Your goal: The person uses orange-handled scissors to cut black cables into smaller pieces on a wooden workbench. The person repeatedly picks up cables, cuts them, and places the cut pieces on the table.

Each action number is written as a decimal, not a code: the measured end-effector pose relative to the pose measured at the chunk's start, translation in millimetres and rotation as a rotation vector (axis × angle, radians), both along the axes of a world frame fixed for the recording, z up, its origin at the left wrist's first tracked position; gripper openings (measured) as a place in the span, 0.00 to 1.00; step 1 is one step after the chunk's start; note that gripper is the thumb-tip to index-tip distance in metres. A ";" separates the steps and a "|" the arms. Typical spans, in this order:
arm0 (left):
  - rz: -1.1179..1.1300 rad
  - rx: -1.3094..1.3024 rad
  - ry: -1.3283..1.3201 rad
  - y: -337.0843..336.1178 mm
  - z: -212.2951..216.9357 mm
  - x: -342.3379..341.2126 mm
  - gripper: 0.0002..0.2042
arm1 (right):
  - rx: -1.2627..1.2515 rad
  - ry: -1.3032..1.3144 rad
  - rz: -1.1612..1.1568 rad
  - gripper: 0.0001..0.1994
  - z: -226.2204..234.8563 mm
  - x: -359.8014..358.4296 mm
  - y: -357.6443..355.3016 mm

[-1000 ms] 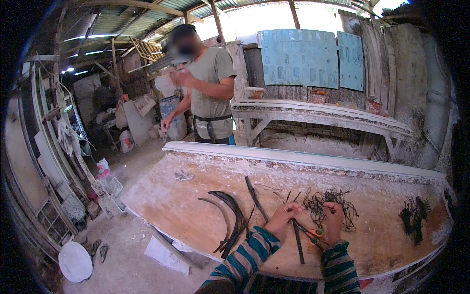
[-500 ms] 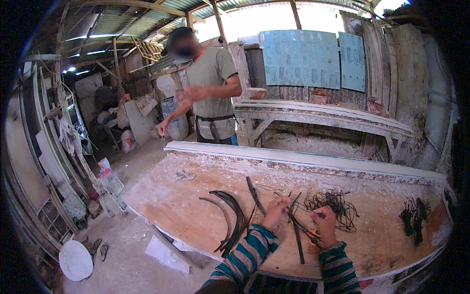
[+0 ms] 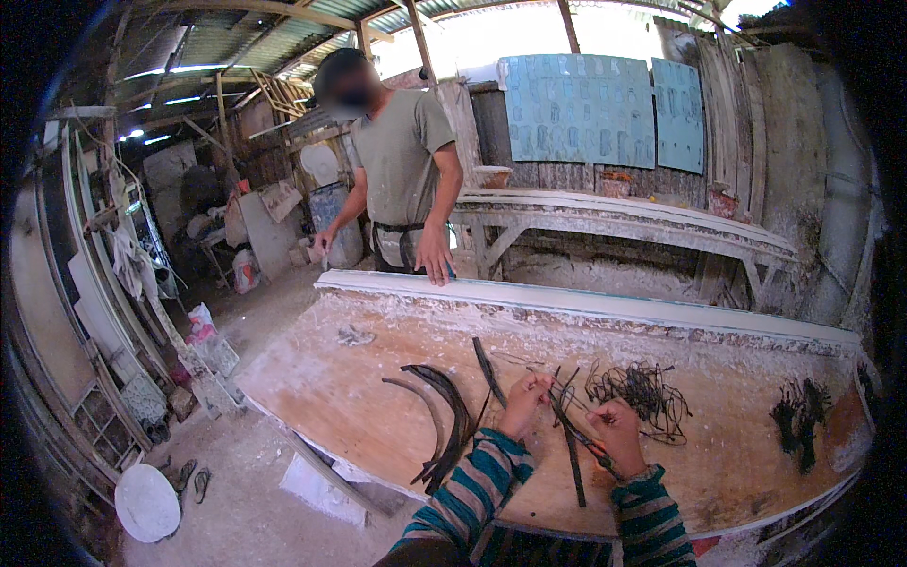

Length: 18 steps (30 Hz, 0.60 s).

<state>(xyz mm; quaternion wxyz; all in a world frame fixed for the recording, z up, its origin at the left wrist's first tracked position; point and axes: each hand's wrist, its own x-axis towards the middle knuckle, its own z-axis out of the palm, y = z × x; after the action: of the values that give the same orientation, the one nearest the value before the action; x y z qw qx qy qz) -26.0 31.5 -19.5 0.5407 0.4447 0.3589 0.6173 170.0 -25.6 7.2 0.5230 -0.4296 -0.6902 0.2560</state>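
1. Your left hand pinches thin wire; your right hand is closed around pliers.
2. The dark strip lies between both hands on the tabletop — long axis running away from you, right hand nearer.

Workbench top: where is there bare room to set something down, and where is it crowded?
Bare: workbench left end beside the curved dark strips, and between wire tangle and dark clump. Crowded: around left hand and right hand, among rods.
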 end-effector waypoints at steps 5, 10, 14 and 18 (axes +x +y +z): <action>0.013 0.100 0.108 4.9 1.3 -8.6 0.05 | -0.019 -0.204 0.052 0.07 12.5 -3.1 -6.4; 0.092 0.082 0.049 3.2 1.5 -14.9 0.05 | -0.060 -0.117 0.137 0.08 11.6 -17.4 -10.3; 0.141 0.096 0.041 4.3 -0.7 -9.4 0.03 | -0.040 -0.171 0.142 0.05 8.5 -14.0 -10.2; 0.174 0.121 0.161 6.7 -0.4 -10.7 0.04 | 0.094 -0.211 0.110 0.05 19.9 -14.1 -15.8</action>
<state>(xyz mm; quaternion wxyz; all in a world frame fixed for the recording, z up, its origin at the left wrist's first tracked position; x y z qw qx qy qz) -36.8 38.2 -19.9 0.4268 0.4918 0.4005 0.6447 156.0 -41.4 27.2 0.4521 -0.3909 -0.7750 0.2052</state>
